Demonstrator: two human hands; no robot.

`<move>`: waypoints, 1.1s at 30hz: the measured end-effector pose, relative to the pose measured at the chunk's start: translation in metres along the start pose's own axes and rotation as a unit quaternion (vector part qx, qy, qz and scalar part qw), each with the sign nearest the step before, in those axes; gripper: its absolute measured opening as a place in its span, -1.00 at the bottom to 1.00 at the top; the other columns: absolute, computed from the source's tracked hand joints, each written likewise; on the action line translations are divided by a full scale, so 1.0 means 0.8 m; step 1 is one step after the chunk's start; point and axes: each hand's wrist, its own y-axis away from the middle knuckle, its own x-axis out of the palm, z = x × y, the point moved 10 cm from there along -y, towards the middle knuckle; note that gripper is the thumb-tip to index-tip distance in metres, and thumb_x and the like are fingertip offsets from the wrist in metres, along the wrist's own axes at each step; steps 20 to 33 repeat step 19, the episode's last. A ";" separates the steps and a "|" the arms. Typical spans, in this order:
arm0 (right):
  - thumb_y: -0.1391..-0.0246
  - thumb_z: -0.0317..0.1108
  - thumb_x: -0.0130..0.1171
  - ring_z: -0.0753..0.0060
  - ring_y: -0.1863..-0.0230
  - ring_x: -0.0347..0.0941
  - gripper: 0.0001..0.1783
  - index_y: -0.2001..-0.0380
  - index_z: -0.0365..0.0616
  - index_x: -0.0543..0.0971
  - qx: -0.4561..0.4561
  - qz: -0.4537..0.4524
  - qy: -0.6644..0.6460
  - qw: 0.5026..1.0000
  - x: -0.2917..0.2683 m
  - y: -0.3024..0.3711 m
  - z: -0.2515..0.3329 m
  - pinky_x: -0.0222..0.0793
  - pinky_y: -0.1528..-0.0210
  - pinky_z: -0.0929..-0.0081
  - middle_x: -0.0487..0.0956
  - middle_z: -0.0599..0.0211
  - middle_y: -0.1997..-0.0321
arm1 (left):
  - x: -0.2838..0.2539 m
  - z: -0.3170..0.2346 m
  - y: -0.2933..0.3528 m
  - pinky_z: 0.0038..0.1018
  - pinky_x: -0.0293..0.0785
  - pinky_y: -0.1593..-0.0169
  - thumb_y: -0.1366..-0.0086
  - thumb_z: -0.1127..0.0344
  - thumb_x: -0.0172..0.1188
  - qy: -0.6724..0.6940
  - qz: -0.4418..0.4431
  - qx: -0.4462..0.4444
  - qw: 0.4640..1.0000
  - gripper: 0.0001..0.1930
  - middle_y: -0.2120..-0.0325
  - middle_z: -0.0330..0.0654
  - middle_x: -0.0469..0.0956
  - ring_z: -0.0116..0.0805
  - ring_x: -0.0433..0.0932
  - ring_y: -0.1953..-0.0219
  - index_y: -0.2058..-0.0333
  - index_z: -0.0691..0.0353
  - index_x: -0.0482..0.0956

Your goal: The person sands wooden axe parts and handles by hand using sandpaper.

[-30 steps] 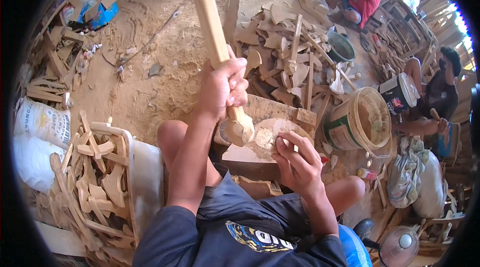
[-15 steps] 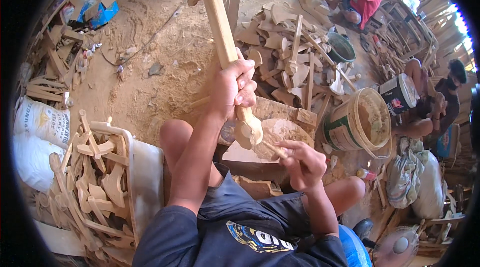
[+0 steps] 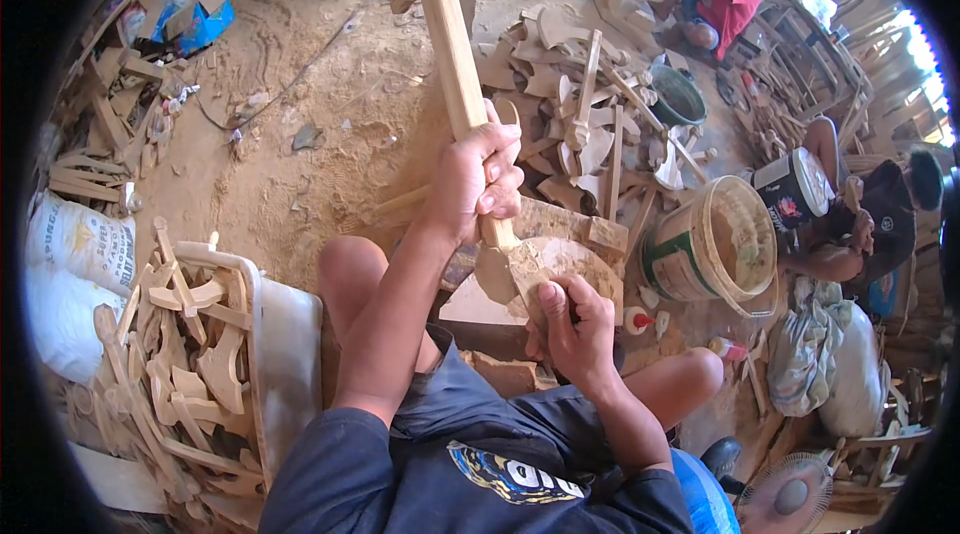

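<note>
A pale wooden axe-shaped piece (image 3: 450, 44) slants across the middle, its broad blade-like head cut off by the top edge. My left hand (image 3: 478, 174) is closed round its handle near the lower end. The knobbed end (image 3: 496, 274) sticks out below that fist. My right hand (image 3: 574, 324) pinches a flat tan strip (image 3: 530, 279), thumb on top, against the side of the knob. Whether the strip is wood or abrasive I cannot tell. Behind them lies a rounded pale board (image 3: 580, 269) on a wooden block.
A crate (image 3: 290, 364) of wooden parts stands at my left. Ahead lies a heap of cut pieces (image 3: 560, 84). To the right are a paste-smeared bucket (image 3: 690, 254), a small red-capped bottle (image 3: 637, 320), a fan (image 3: 790, 496) and two seated people (image 3: 735, 4).
My right hand has moved down and slightly left, turning the strip from edge-on to broad side against the knob. The axe-shaped piece has shifted slightly right.
</note>
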 end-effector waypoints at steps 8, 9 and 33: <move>-0.57 -0.24 0.11 0.54 0.64 0.61 -0.68 0.14 -0.34 0.62 -0.038 -0.001 0.006 0.999 -0.008 0.005 0.005 0.44 0.62 0.50 0.63 0.30 0.61 | 0.006 -0.003 0.004 -0.58 -0.04 0.79 -0.56 0.32 0.06 0.000 -0.039 0.001 0.999 -0.71 0.68 -0.49 0.16 -0.65 0.05 0.87 0.39 -0.15 0.24; -0.57 -0.25 0.12 0.53 0.64 0.62 -0.69 0.14 -0.34 0.63 -0.045 0.010 0.009 0.999 -0.005 0.006 0.006 0.44 0.61 0.50 0.63 0.29 0.61 | 0.006 -0.002 0.001 -0.58 -0.04 0.79 -0.56 0.32 0.07 0.006 -0.031 0.002 0.999 -0.71 0.69 -0.49 0.16 -0.65 0.05 0.87 0.39 -0.15 0.24; -0.54 -0.24 0.16 0.51 0.63 0.64 -0.70 0.10 -0.32 0.64 -0.058 -0.047 0.103 0.992 -0.032 0.008 0.002 0.49 0.59 0.56 0.67 0.25 0.57 | -0.013 -0.005 -0.006 -0.60 0.03 0.77 -0.55 0.31 0.09 0.011 -0.055 0.012 0.998 -0.75 0.67 -0.51 0.19 -0.66 0.08 0.87 0.34 -0.16 0.26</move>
